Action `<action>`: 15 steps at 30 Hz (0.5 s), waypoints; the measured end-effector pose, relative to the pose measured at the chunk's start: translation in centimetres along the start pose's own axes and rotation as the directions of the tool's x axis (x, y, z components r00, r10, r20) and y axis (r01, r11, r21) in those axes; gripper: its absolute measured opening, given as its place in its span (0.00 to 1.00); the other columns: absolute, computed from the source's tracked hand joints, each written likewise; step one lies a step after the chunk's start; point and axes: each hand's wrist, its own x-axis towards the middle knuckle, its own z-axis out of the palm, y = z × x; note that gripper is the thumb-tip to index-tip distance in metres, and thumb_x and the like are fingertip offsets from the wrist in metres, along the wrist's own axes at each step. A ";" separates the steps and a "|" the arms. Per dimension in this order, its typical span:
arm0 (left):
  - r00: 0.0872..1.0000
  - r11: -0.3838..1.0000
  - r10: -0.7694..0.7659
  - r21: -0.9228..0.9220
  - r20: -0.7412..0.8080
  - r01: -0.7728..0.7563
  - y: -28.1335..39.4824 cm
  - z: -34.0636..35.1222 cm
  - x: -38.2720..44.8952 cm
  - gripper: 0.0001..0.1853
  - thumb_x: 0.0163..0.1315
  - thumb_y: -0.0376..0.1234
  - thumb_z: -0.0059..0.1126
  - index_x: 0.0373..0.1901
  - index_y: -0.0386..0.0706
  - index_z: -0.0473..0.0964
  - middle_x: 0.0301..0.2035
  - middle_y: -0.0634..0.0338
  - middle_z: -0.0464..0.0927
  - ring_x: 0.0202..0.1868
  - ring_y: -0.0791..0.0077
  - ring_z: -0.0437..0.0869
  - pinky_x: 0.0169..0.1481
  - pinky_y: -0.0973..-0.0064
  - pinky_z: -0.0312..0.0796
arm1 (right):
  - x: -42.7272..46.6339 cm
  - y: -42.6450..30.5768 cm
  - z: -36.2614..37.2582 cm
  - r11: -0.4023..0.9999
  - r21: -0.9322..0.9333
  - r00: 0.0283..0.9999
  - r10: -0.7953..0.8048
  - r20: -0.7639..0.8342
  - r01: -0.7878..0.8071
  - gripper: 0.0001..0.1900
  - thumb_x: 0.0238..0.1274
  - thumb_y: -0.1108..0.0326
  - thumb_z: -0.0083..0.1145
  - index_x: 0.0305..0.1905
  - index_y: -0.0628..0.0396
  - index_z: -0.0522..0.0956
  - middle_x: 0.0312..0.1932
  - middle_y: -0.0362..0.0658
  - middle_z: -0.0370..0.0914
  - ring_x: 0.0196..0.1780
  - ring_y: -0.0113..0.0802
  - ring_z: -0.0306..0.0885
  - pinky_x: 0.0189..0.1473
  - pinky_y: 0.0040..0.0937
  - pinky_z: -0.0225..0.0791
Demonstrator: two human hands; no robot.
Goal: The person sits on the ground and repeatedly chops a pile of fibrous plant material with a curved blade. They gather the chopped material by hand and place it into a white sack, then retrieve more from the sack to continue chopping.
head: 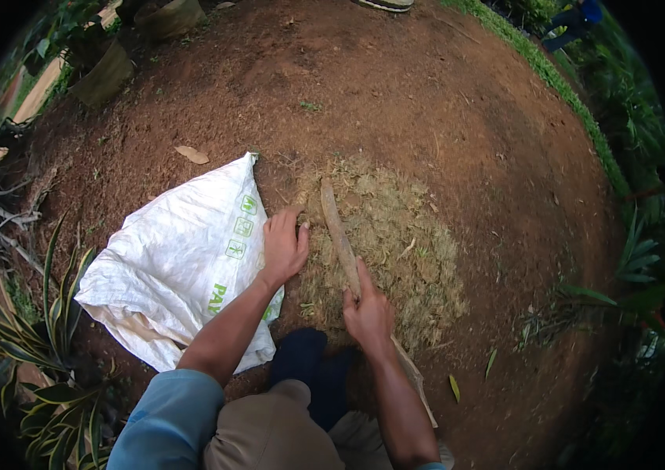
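Observation:
My right hand (369, 317) is closed around a rough wooden stick (337, 230). The stick's far end lies over a patch of dry, flattened plant matter (409, 258) on the soil, and its near end runs back under my right forearm. To the left, my left hand (284, 245) is at the right edge of a white woven sack (182, 235) with green printing. Its fingers curl downward near the border of the dry patch, thumb apart, and the fingertips are hard to make out. The sack lies crumpled and rather flat on the ground.
Reddish-brown bare soil (368, 76) surrounds the patch. Planter bags (103, 73) stand at the upper left. Variegated spiky plants (62, 352) and pale roots (0, 214) line the left. A grass strip (544, 76) curves along the right, with a person (573, 23) beyond it.

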 end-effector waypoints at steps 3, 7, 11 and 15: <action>0.993 0.999 0.036 0.017 -0.113 -0.034 -0.5 0.5 3.3 0.22 0.67 0.30 0.56 0.63 0.40 0.73 0.62 0.49 0.76 0.68 0.54 0.72 0.71 0.54 0.59 | 0.3 0.1 0.1 0.999 0.052 1.000 0.002 -0.024 -0.001 0.34 0.73 0.64 0.57 0.81 0.49 0.63 0.46 0.63 0.86 0.44 0.55 0.89 0.48 0.49 0.80; 0.977 0.945 0.207 0.269 -0.050 -0.186 -1.9 1.3 6.9 0.21 0.64 0.28 0.57 0.59 0.41 0.78 0.60 0.51 0.76 0.64 0.55 0.74 0.71 0.52 0.59 | 0.7 0.5 -0.1 0.975 0.201 0.994 0.104 -0.031 -0.096 0.32 0.73 0.62 0.55 0.80 0.47 0.64 0.58 0.64 0.82 0.49 0.63 0.87 0.51 0.55 0.79; 0.973 0.948 0.230 0.234 -0.028 -0.218 -1.9 2.2 4.9 0.22 0.62 0.28 0.56 0.59 0.42 0.80 0.55 0.53 0.77 0.62 0.54 0.74 0.70 0.50 0.59 | 1.6 0.3 -0.2 0.988 0.110 0.981 -0.091 -0.171 0.111 0.32 0.73 0.61 0.55 0.79 0.47 0.65 0.55 0.62 0.82 0.45 0.62 0.87 0.46 0.53 0.80; 0.966 0.951 0.252 0.202 -0.065 -0.234 -1.7 2.3 3.7 0.19 0.64 0.28 0.55 0.57 0.41 0.81 0.53 0.54 0.77 0.60 0.55 0.75 0.69 0.52 0.61 | 2.4 -0.9 0.5 0.976 -0.148 0.986 -0.164 -0.039 0.157 0.31 0.73 0.61 0.54 0.79 0.45 0.66 0.47 0.58 0.81 0.39 0.59 0.86 0.39 0.52 0.80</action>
